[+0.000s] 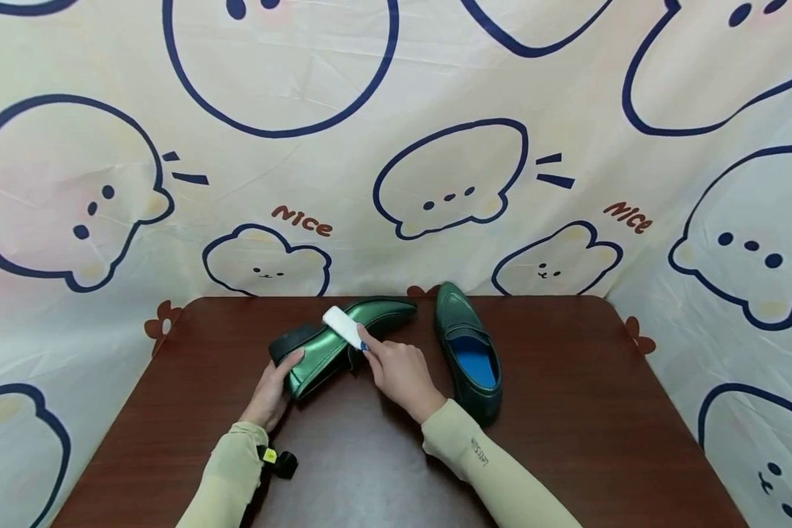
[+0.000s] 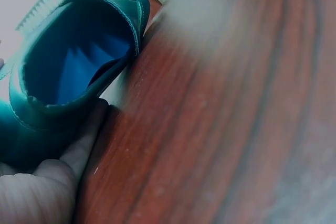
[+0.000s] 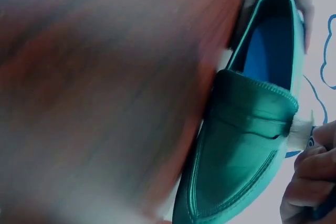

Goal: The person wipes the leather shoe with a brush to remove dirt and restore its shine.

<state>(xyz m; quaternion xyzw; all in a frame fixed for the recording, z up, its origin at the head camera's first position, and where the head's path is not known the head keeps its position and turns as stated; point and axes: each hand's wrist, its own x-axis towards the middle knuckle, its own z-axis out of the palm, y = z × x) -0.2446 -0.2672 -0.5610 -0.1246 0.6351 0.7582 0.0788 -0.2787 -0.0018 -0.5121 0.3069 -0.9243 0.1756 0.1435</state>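
A green loafer [image 1: 314, 361] lies tipped on its side, its dark heel facing left and its toe pointing to the back right. My left hand [image 1: 268, 392] grips it at the heel end, thumb on the upper side. In the left wrist view the blue lining [image 2: 89, 66] shows inside the shoe's opening. My right hand [image 1: 402, 370] holds a white brush [image 1: 343, 327] by its handle, the bristles against the loafer's upturned side. The matching green loafer [image 1: 462, 345] stands upright just right of that hand, with a blue insole.
Both shoes are near the back edge of the brown wooden table [image 1: 567, 411]. A pale curtain [image 1: 435, 73] printed with cartoon bears hangs behind and on both sides. A small black device [image 1: 284, 463] is strapped at the left wrist.
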